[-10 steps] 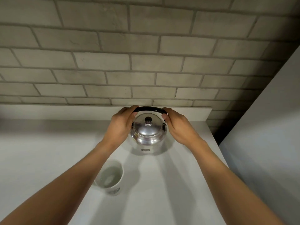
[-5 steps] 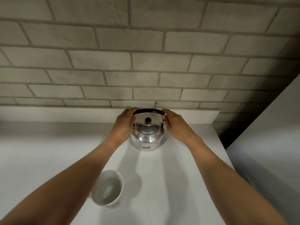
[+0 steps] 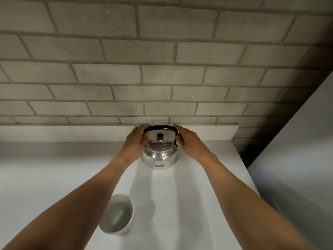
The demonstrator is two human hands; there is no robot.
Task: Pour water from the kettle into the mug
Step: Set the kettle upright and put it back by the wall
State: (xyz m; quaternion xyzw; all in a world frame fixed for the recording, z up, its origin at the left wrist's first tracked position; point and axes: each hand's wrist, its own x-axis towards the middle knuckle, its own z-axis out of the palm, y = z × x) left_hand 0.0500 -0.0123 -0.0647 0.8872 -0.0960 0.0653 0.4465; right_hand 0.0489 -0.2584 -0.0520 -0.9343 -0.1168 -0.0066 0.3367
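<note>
Kettle [image 3: 159, 152] sits farther from mug [image 3: 118, 215] than before; left hand [image 3: 135, 144] and right hand [image 3: 189, 143] cup its sides, grip firmness unclear; release gently, mug already holds water

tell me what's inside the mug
The mug holds clear water, its pale bottom showing through. The left forearm covers part of its left rim, so that edge stays hidden.
</note>
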